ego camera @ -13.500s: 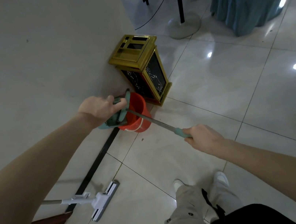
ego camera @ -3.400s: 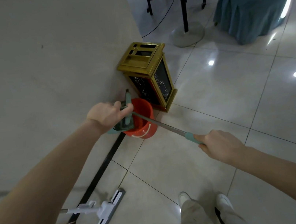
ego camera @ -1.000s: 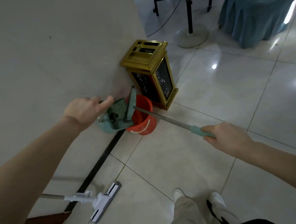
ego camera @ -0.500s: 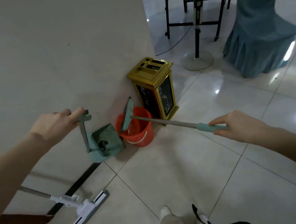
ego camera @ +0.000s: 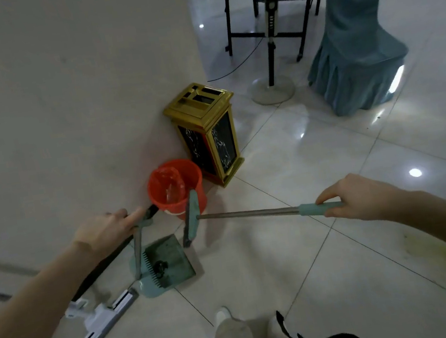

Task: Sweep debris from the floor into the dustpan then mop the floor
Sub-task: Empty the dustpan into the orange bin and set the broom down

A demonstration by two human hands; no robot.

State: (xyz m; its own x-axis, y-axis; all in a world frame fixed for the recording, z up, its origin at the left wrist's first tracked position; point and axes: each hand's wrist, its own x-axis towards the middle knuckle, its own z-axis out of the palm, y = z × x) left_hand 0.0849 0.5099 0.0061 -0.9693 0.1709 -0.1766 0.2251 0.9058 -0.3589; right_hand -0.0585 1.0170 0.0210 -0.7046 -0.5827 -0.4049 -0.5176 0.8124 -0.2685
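Two hands are at work here. The left hand (ego camera: 104,233) is closed over the top of the upright grey handle of a teal plastic dustpan (ego camera: 177,258), with the index finger stretched along the handle's tip (the other fingers are tucked under and hard to see). The pan is low on the glossy pale tiled floor (ego camera: 318,270), its open mouth turned toward the broom. I cannot tell whether it rests flat or hangs just off the tiles. A dark clump of debris (ego camera: 159,266) lies inside the pan, beside its row of comb teeth.

The right hand (ego camera: 356,198) is wrapped round the teal grip of a teal-headed broom with a bare metal pole (ego camera: 251,213). The pole runs nearly level from the hand to the narrow head, which stands on edge. The top of the head is just in front of an orange-red plastic bucket (ego camera: 175,187), and its lower end is near the dustpan's far lip.

The bucket stands against a pale wall (ego camera: 62,106), with clear plastic showing inside it. Just beside it is a gold and black square bin (ego camera: 207,130). A white flat mop head (ego camera: 105,316) lies on the floor just behind the dustpan. Farther off are a pedestal fan's round base (ego camera: 272,92) and a teal draped chair cover (ego camera: 356,62).
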